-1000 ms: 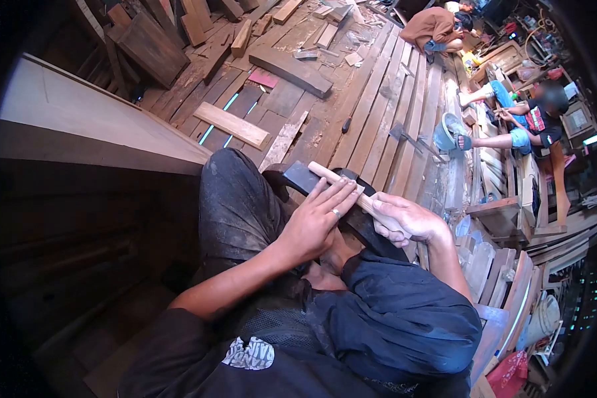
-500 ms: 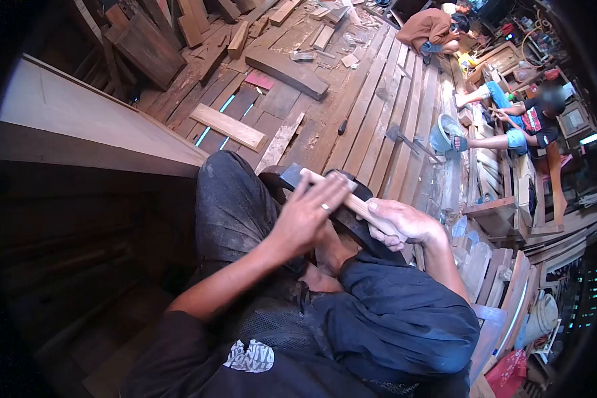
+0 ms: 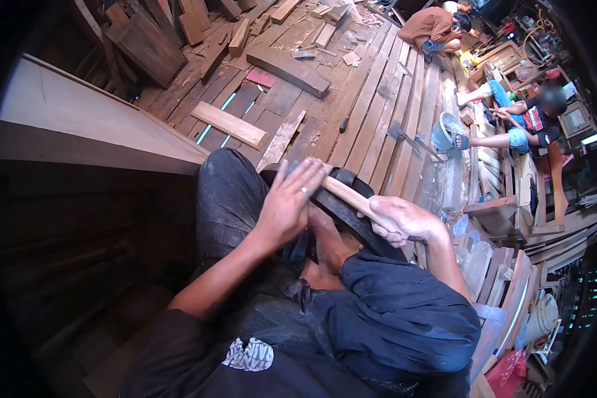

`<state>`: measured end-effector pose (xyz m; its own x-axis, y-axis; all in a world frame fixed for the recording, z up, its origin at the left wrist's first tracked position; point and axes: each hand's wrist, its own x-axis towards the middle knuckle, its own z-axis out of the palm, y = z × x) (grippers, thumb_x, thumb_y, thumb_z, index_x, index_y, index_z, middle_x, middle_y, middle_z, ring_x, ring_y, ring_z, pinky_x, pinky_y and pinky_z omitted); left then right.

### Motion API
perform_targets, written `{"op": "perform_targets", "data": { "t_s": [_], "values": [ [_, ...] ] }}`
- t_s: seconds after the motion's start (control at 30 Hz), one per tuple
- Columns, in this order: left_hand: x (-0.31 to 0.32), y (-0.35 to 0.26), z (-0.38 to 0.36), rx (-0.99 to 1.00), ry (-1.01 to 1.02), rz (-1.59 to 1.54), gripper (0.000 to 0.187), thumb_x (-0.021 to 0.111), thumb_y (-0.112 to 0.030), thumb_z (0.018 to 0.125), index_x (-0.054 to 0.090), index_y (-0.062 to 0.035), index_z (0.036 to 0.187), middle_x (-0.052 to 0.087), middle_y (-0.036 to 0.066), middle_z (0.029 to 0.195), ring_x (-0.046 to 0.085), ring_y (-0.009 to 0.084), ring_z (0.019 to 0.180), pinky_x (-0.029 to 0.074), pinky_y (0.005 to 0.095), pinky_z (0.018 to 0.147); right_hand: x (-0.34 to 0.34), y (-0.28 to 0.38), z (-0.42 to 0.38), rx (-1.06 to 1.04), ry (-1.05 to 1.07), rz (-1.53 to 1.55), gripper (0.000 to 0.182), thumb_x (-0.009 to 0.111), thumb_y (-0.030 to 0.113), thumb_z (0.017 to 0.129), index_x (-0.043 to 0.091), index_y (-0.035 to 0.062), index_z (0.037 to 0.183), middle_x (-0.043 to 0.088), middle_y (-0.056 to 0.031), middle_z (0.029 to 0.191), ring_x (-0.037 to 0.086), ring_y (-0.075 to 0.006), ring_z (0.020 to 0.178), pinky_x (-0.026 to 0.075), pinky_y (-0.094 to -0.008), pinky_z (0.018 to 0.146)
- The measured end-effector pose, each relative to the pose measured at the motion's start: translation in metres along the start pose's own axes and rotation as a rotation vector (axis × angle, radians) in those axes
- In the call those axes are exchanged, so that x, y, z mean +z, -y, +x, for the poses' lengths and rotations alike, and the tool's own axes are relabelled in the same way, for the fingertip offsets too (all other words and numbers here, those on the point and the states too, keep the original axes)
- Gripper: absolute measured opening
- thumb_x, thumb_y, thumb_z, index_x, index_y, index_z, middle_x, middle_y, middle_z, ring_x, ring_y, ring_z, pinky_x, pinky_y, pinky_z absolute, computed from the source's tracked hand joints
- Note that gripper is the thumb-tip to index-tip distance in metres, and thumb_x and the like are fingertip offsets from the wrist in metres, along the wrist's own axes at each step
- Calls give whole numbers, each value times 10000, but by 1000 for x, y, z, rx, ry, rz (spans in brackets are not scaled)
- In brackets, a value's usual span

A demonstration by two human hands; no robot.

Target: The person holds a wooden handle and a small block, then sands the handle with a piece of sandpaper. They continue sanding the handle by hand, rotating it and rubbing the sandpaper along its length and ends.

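My right hand [image 3: 404,219] is closed around the near end of a pale wooden stick [image 3: 348,194], its thumb lying along the top. The stick slants up and left over my lap. At its far end, my left hand [image 3: 288,202], with a ring on one finger, lies with fingers stretched out flat against the wood. Whether anything is under those fingers is hidden. Below the stick is a dark curved piece [image 3: 355,222], and my bare foot shows beside it. My legs are crossed in dark trousers [image 3: 229,192].
Ahead on the plank floor lie a light board [image 3: 231,125], a thick brown board [image 3: 288,71], a screwdriver [image 3: 343,124] and an axe-like tool [image 3: 411,139]. A bucket [image 3: 448,129] stands by a seated person [image 3: 537,119]. Another person [image 3: 428,32] crouches farther back. A white panel [image 3: 86,109] is at left.
My left hand has slid up and left along the stick toward its far end, baring more of the wood. My right hand keeps its grip in nearly the same place.
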<state>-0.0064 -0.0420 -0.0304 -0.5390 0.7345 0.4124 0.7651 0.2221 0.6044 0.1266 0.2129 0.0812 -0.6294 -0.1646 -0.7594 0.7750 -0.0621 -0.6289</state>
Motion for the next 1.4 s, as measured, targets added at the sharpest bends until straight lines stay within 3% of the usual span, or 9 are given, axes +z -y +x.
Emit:
{"op": "perform_targets", "data": {
  "t_s": [0.27,0.37,0.5,0.7,0.73,0.9,1.0,1.2,1.4],
  "values": [
    [20,-49,-1,106,50,-229,740,507,66,848,519,-55,1578,511,189,1621,406,344,1567,211,617,1302,-2,-3,0,-26,-19,-28,378,472,474,1154,534,117,1046,503,7,654,458,-68,454,335,-245,360],
    [4,-22,8,61,100,-59,721,503,61,871,541,-105,1572,525,161,1618,420,328,1561,195,615,1309,-4,-4,2,-18,-21,-19,377,473,460,1156,549,104,1059,506,8,649,467,-69,456,339,-246,360],
    [-10,7,13,-39,28,87,655,529,64,878,578,-48,1522,571,171,1569,443,338,1542,198,599,1315,-3,0,0,-24,-28,-83,336,492,407,1158,576,97,1057,519,15,690,482,-66,478,374,-248,400],
    [9,-61,11,200,158,-111,730,575,40,826,547,-62,1549,573,193,1558,446,318,1543,226,578,1322,1,1,0,-70,-85,-345,283,622,370,1112,625,109,1220,539,38,733,522,-64,577,436,-237,489],
    [14,-62,7,254,106,-115,710,677,-57,803,569,13,1501,563,200,1561,479,340,1513,240,549,1320,2,2,-1,-61,-97,-354,288,630,373,1107,624,113,1232,544,40,746,525,-61,595,442,-235,502],
    [-21,-10,16,124,97,78,682,680,-4,799,632,-119,1470,652,159,1464,539,359,1453,299,599,1281,7,10,-8,-20,-101,-322,336,650,368,1098,596,106,1301,562,41,792,536,-51,653,454,-224,538],
    [-25,19,11,42,100,210,677,593,60,817,619,-69,1481,610,165,1528,429,364,1547,188,638,1310,8,11,-8,-8,-87,-309,345,652,359,1098,583,93,1307,561,39,791,523,-53,632,431,-229,515],
    [-1,-46,3,173,150,-53,796,622,27,797,537,-114,1575,502,132,1647,327,341,1610,167,653,1310,3,4,-4,-32,-56,-298,348,652,362,1099,573,103,1317,555,42,779,503,-48,610,418,-234,504],
    [-27,24,0,11,74,265,668,577,-11,892,540,-69,1556,579,152,1568,338,381,1595,127,617,1324,10,13,-10,13,-111,-296,360,651,381,1097,583,98,1308,557,33,775,505,-58,583,419,-237,491]
  ]
}}
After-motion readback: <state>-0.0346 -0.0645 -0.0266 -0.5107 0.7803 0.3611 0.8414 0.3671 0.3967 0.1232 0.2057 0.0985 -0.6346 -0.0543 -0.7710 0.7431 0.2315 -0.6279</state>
